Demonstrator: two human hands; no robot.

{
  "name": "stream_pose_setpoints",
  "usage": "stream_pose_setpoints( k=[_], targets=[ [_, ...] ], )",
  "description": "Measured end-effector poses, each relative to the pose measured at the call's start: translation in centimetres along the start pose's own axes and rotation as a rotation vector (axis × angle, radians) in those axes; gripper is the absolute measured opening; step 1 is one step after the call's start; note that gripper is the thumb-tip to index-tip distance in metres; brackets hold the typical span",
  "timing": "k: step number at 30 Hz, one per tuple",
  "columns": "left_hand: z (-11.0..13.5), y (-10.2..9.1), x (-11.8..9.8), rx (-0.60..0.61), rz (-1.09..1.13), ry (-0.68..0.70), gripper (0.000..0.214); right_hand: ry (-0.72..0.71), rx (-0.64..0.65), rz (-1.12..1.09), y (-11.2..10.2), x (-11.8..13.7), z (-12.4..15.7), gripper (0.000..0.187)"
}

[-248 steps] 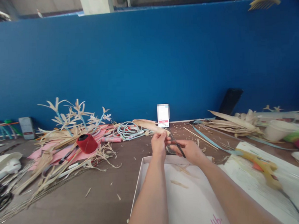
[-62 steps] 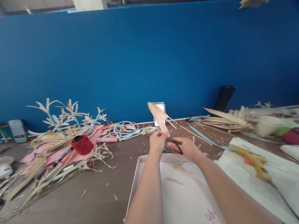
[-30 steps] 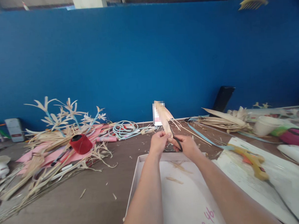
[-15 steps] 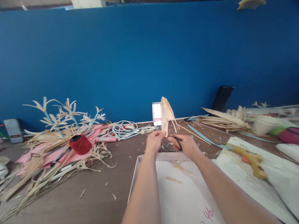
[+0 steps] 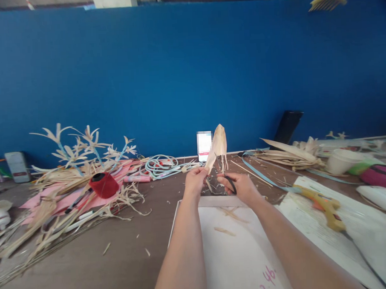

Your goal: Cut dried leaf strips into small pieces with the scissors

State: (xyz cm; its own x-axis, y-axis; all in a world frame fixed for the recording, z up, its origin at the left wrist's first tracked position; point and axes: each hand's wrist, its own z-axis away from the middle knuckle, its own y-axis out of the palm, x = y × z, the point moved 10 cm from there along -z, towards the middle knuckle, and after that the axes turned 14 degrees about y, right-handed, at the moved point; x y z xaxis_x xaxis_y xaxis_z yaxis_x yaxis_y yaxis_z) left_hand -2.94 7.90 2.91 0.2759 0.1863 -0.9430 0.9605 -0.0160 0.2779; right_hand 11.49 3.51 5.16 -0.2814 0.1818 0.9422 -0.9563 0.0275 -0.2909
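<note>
My left hand [image 5: 195, 181] pinches the lower left end of a pale dried corn husk [image 5: 219, 139], which stands upright in front of a small lit screen. The husk's right side is slit into narrow strips that hang down. Around the dark handles of a pair of scissors [image 5: 230, 184] my right hand [image 5: 240, 185] is closed. The scissor blades point up at the husk, by the cut strips; whether they touch it I cannot tell. Below both hands lies a white box lid [image 5: 229, 245] holding a few husk scraps [image 5: 225, 231].
A yellow glue gun [image 5: 326, 209] rests on paper at the right. On the left are a red thread spool [image 5: 103, 185], husk flowers [image 5: 70, 156] and loose husk strips. Coiled light-blue cord [image 5: 162, 166] lies at the back, before a blue partition [image 5: 164, 77].
The husk's top has swung right and its lower left end has moved left with my left hand. The scissor blades, earlier against the husk's body, now show near the strips.
</note>
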Motion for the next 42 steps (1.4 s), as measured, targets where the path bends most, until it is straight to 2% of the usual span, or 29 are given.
stream_pose_setpoints(
  k=[11, 17, 27, 42],
  targets=[
    [-0.2, -0.7, -0.4, -0.013, 0.108, 0.028, 0.030, -0.012, 0.061, -0.022, 0.1, 0.4, 0.4, 0.050],
    [-0.1, -1.4, -0.6, -0.080, 0.156, -0.007, 0.030, -0.042, 0.106, 0.025, 0.3, 0.7, 0.6, 0.049],
    [-0.4, -2.4, -1.1, -0.152, 0.224, 0.037, 0.033, -0.085, 0.182, 0.162, 1.0, 0.9, 1.0, 0.046],
    [-0.5, -3.3, -1.8, -0.249, 0.240, 0.119, 0.032, -0.072, 0.233, 0.200, 1.4, 0.7, 1.1, 0.045]
  ],
)
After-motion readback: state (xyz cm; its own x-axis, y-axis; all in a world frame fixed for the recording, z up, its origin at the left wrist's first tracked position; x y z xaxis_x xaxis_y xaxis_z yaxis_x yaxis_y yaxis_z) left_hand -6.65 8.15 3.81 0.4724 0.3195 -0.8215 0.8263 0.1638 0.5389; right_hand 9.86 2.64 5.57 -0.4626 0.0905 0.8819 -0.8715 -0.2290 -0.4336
